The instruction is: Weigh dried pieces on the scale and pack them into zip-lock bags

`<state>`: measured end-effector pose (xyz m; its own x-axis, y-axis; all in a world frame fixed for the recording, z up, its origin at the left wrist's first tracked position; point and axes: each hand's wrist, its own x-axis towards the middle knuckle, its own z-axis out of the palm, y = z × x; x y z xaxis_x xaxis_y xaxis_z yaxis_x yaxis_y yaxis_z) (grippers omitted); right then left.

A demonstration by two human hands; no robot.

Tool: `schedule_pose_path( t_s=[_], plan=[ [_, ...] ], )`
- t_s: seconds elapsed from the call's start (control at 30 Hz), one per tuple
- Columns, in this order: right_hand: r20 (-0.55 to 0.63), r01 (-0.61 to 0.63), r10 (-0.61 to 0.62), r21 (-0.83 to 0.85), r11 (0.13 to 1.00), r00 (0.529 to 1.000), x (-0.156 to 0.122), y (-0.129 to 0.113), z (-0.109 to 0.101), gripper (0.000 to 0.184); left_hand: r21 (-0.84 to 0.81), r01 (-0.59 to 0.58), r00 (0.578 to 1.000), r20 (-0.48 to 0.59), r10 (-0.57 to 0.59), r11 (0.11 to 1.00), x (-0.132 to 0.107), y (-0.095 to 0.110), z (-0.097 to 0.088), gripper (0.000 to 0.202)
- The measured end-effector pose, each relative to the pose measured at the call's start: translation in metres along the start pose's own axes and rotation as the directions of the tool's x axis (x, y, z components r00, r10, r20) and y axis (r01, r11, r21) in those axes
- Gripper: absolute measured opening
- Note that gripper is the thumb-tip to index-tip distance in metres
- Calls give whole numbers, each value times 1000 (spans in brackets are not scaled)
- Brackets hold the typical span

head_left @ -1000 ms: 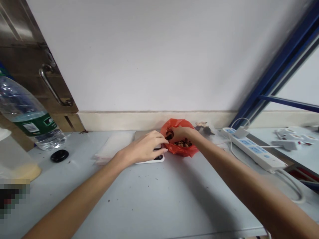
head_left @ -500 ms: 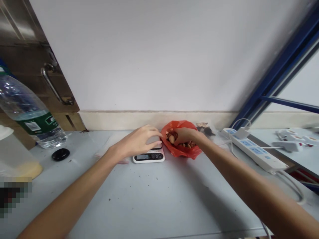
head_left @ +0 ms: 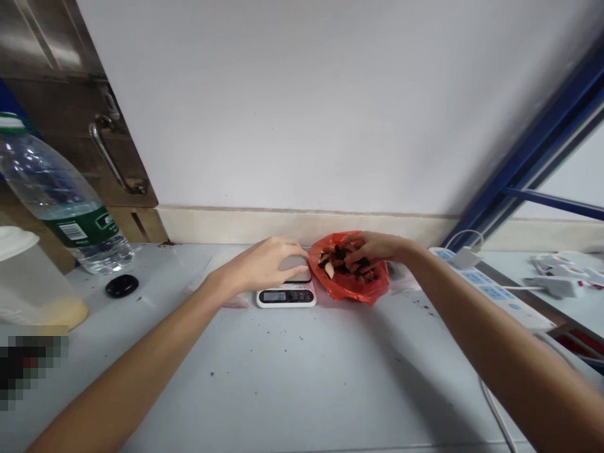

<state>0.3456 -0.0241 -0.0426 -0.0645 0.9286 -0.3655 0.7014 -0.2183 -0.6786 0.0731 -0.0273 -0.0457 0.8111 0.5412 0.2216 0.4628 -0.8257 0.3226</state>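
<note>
A red plastic bag (head_left: pixel 352 290) with brown and dark pieces in it lies open at the back of the grey table. My right hand (head_left: pixel 372 246) reaches into its mouth, fingers curled down among the pieces; what they hold is hidden. Just left of the bag sits a small white digital scale (head_left: pixel 286 296) with a lit display. My left hand (head_left: pixel 262 264) rests over the scale's platform, fingers bent, and hides most of it.
A clear water bottle (head_left: pixel 61 201) with a green label leans at the far left, a black cap (head_left: pixel 122 285) in front of it and a white-lidded container (head_left: pixel 28 283) nearer. A white power strip (head_left: pixel 491 289) and cables lie right, below a blue frame.
My right hand has shifted right and back inside the bag. My left hand has lifted off the scale's front, so its display shows. The view moved slightly.
</note>
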Motion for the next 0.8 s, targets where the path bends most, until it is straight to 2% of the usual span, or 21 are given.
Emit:
schedule_pose_path(
  t_s=[0.1,0.23,0.37,0.5,0.67,0.8],
  plan=[
    [18,24,-24,-12,1000,1000,-8,-4,-10,26,3,8,1000,10,-8,1000,-1,0,-3,31],
    [85,44,-37,-92,995,996,-24,-22,-22,36,31,42,999,13,-42,999,-3,-3,-10,32],
    [103,209,-189,-249,946,977,-37,-45,-22,45,72,115,992,43,-118,991,-6,-13,-21,37],
    [67,324,-318,-289,901,946,-35,-71,1,46,118,242,956,142,-258,963,-12,-32,-29,42],
    [39,293,-298,-339,894,954,-10,-96,42,45,168,295,903,274,-332,941,-17,-52,-26,45],
    [69,289,-284,-367,884,956,11,-100,65,42,210,322,864,333,-377,923,-17,-56,-23,51]
  ],
)
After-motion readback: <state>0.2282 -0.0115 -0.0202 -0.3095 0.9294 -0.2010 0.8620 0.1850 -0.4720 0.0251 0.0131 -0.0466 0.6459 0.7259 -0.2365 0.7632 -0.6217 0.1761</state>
